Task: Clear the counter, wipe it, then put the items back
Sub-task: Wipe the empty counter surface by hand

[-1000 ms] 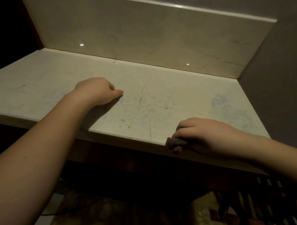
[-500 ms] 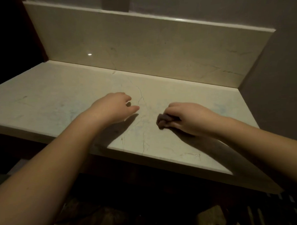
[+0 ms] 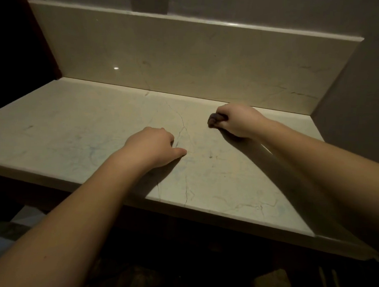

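A pale marble counter (image 3: 77, 126) with thin dark veins fills the middle of the view; nothing stands on it. My right hand (image 3: 238, 120) grips a small dark bunched cloth (image 3: 214, 120) and presses it onto the counter near the back, right of centre. My left hand (image 3: 154, 147) rests on the counter near the middle, fingers curled under and thumb pointing right, holding nothing. Most of the cloth is hidden inside my right fist.
A marble backsplash (image 3: 187, 57) rises behind the counter. A grey wall (image 3: 362, 95) closes the right side. The counter's front edge (image 3: 224, 217) runs across below my hands, with dark space and a patterned floor beneath. The far left is dark.
My right hand has carried the cloth from the front edge across to the back of the counter. My left hand has shifted right toward the centre.
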Available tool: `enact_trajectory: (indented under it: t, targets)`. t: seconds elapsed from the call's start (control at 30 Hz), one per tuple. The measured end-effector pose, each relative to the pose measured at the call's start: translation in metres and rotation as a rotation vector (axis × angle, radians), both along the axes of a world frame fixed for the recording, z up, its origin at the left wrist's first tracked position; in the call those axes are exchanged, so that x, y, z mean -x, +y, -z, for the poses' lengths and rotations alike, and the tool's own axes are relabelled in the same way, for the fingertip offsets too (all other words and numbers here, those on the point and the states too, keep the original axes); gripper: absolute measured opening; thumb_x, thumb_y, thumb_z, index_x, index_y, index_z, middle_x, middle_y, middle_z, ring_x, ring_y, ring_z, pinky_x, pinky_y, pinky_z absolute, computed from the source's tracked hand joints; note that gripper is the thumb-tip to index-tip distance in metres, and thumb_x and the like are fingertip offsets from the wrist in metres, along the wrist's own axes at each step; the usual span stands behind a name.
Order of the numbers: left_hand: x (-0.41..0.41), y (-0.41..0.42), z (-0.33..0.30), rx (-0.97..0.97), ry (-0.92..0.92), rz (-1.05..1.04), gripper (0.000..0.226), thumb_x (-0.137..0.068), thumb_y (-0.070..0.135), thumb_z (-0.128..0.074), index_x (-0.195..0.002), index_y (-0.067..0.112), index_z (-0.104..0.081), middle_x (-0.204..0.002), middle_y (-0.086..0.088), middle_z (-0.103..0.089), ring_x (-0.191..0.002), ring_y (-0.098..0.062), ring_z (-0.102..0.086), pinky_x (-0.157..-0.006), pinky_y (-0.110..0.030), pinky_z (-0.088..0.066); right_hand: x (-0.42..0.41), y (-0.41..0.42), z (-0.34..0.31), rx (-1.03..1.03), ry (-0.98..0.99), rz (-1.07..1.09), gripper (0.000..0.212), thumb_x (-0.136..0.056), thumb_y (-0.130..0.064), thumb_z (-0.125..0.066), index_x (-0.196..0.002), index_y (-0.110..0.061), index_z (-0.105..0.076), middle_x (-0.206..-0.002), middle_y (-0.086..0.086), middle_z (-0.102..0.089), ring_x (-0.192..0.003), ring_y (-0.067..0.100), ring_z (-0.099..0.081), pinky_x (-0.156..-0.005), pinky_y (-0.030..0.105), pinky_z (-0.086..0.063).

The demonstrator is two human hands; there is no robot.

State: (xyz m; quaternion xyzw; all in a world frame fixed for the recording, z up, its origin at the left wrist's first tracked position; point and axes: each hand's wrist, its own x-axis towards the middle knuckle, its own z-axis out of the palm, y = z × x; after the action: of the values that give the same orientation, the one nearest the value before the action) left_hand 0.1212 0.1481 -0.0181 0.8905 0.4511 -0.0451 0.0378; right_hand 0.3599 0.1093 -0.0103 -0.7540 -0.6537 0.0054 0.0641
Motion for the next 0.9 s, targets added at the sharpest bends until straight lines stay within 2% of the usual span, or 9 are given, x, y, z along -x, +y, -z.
enact_trajectory:
  t: [0.07, 0.23, 0.33, 0.43, 0.57, 0.73, 0.83, 0.9]
  targets:
    - [0.0, 0.001, 0.0, 0.0, 0.02, 0.002, 0.051, -0.087, 0.067, -0.042, -0.104, 0.023, -0.062, -0.116, -0.001, -0.061, -0.088, -0.02, -0.054, -0.067, -0.031, -0.046, 0.009, -0.011, 0.002, -0.017, 0.011, -0.073, 0.021, -0.091, -0.037, -0.055, -0.089, -0.016, -0.056, -0.09, -0.001, -0.054, -0.086, 0.022, -0.049, -0.065, 0.033, -0.032]
    - [-0.002, 0.0, 0.001, -0.02, 0.051, 0.012, 0.043, -0.089, 0.066, -0.04, -0.092, 0.025, -0.052, -0.094, 0.001, -0.048, -0.082, -0.019, -0.048, -0.065, -0.033, -0.047, 0.025, -0.057, 0.008, -0.014, -0.006, -0.248, 0.018, -0.089, -0.042, -0.055, -0.088, -0.025, -0.055, -0.084, -0.011, -0.047, -0.074, 0.011, -0.042, -0.059, 0.031, -0.03]
    - [-0.002, 0.001, 0.001, -0.019, 0.054, 0.016, 0.046, -0.089, 0.066, -0.039, -0.096, 0.024, -0.056, -0.093, 0.001, -0.046, -0.082, -0.019, -0.048, -0.069, -0.034, -0.051, 0.02, -0.043, 0.008, -0.017, 0.012, -0.192, 0.017, -0.089, -0.042, -0.055, -0.087, -0.026, -0.053, -0.085, -0.01, -0.049, -0.077, 0.013, -0.043, -0.061, 0.032, -0.035]
    - [-0.001, -0.001, 0.0, -0.017, 0.057, 0.023, 0.049, -0.089, 0.066, -0.039, -0.102, 0.023, -0.058, -0.092, 0.002, -0.045, -0.082, -0.019, -0.047, -0.071, -0.035, -0.052, 0.001, 0.001, 0.003, -0.023, 0.015, -0.042, 0.016, -0.089, -0.04, -0.057, -0.084, -0.026, -0.051, -0.086, -0.006, -0.049, -0.081, 0.019, -0.043, -0.065, 0.033, -0.036]
    - [0.001, -0.002, -0.001, -0.025, 0.059, 0.032, 0.05, -0.09, 0.066, -0.037, -0.105, 0.023, -0.058, -0.093, 0.003, -0.044, -0.082, -0.018, -0.046, -0.067, -0.034, -0.05, -0.016, 0.05, 0.0, -0.035, 0.077, 0.093, 0.017, -0.088, -0.033, -0.059, -0.081, -0.02, -0.051, -0.082, 0.0, -0.051, -0.082, 0.025, -0.046, -0.063, 0.031, -0.029]
    - [0.001, -0.001, 0.002, -0.044, 0.076, 0.025, 0.045, -0.09, 0.067, -0.036, -0.096, 0.025, -0.052, -0.109, -0.002, -0.052, -0.083, -0.019, -0.044, -0.071, -0.037, -0.053, -0.008, 0.03, 0.006, -0.059, 0.071, 0.017, 0.016, -0.088, -0.035, -0.058, -0.082, -0.021, -0.053, -0.084, -0.002, -0.052, -0.083, 0.025, -0.048, -0.064, 0.032, -0.033]
    - [0.001, 0.0, 0.004, -0.055, 0.088, 0.037, 0.043, -0.089, 0.067, -0.035, -0.093, 0.026, -0.048, -0.11, -0.001, -0.052, -0.084, -0.019, -0.041, -0.066, -0.035, -0.048, -0.005, 0.002, 0.012, -0.049, 0.03, -0.084, 0.018, -0.089, -0.041, -0.056, -0.081, -0.024, -0.051, -0.083, -0.005, -0.051, -0.079, 0.021, -0.047, -0.062, 0.034, -0.032]
    - [0.001, 0.001, 0.004, -0.052, 0.095, 0.042, 0.045, -0.089, 0.068, -0.035, -0.096, 0.026, -0.05, -0.111, -0.001, -0.052, -0.086, -0.019, -0.04, -0.062, -0.034, -0.042, -0.007, 0.002, 0.013, -0.043, 0.029, -0.057, 0.02, -0.088, -0.043, -0.055, -0.08, -0.026, -0.05, -0.083, -0.005, -0.052, -0.079, 0.021, -0.047, -0.061, 0.034, -0.033]
